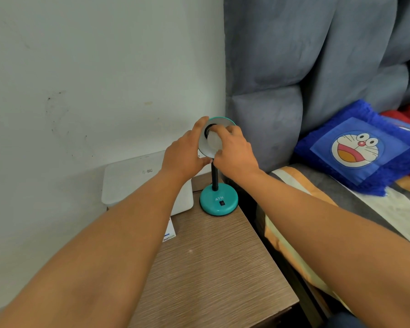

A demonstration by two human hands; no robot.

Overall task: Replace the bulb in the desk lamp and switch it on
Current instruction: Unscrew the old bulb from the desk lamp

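Observation:
A teal desk lamp stands at the back right of the wooden bedside table (213, 256), with a round teal base (219, 200), a black rocker switch (222, 203) and a black stem. Its shade (219, 120) is tilted up toward me, white inside. A white bulb (214, 142) sits in the black socket at the shade's middle. My left hand (187, 152) grips the shade's left rim from behind. My right hand (234, 150) has its fingers and thumb wrapped around the bulb. The bulb is unlit.
A white box (137, 176) stands against the wall, left of the lamp. A small bulb carton (169, 233) peeks out beside my left forearm. To the right are a grey padded headboard (294, 79), a striped bed and a blue cartoon cushion (362, 147).

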